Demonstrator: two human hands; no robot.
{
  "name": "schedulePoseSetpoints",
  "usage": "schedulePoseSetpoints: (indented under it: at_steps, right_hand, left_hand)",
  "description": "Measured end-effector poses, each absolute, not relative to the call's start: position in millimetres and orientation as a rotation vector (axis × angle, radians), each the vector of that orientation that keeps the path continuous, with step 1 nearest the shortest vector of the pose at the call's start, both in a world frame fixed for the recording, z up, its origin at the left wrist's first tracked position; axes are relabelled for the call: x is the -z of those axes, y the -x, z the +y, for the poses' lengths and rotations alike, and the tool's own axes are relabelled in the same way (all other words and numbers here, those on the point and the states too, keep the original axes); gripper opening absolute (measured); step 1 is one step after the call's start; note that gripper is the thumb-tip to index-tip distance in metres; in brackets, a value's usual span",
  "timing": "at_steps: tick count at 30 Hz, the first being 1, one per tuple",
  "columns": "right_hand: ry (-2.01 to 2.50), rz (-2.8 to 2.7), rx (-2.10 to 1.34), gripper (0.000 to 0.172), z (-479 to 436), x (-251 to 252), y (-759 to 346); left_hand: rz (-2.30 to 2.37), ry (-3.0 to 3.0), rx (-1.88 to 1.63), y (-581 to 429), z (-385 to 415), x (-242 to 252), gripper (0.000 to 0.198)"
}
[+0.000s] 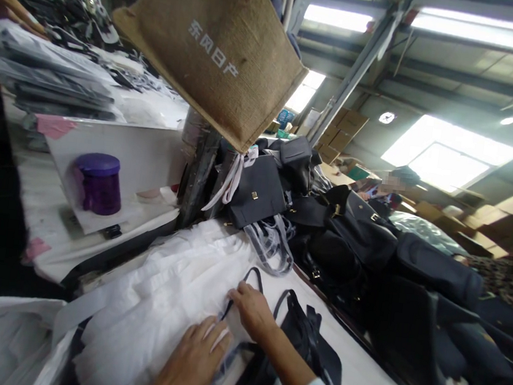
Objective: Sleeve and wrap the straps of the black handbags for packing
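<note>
Between the fingers of my right hand (252, 309) is a thin black strap (254, 272), which loops up above the hand. My left hand (194, 355) lies just to the left and nearer to me, with its fingers stretched out at the edge of a pile of white tissue sheets (166, 293). The lower end of the strap passes near its fingertips. Under my right forearm a black leather bag (330, 355) with more straps lies on the white table (368, 384). Part of that bag is hidden by my arm.
Many black bags (361, 248) are heaped along the right, near clear plastic-wrapped straps (273, 247). A brown fabric bag (217, 46) hangs overhead by a post (198, 173). A purple jar (100, 184) stands at left. Other people (390, 183) are beyond the heap.
</note>
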State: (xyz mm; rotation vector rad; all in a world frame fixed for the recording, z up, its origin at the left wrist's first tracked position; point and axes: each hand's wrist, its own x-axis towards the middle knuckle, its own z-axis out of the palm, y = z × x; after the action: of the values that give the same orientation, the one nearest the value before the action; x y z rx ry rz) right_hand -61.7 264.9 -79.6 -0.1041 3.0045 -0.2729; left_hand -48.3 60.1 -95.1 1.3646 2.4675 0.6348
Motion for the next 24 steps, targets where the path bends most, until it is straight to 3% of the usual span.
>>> schedulePoseSetpoints:
  at_steps: [5, 12, 18, 24]
  right_hand:
    - [-0.073, 3.065, 0.48, 0.021, 279, 80, 61]
    - [-0.275, 2.94, 1.045, 0.019, 302, 54, 56]
    - [-0.16, 2.229, 1.712, 0.027, 315, 21, 36]
    - [-0.203, 2.23, 1.899, 0.033, 324, 19, 40]
  left_hand:
    - [2.675, -1.24, -0.548, 64, 57, 125, 0.056]
    - [2.813, -1.232, -0.59, 69, 52, 142, 0.047]
    - [2.952, -1.345, -0.74, 78, 53, 163, 0.039]
    - [3.065, -1.341, -0.869, 72, 58, 132, 0.023]
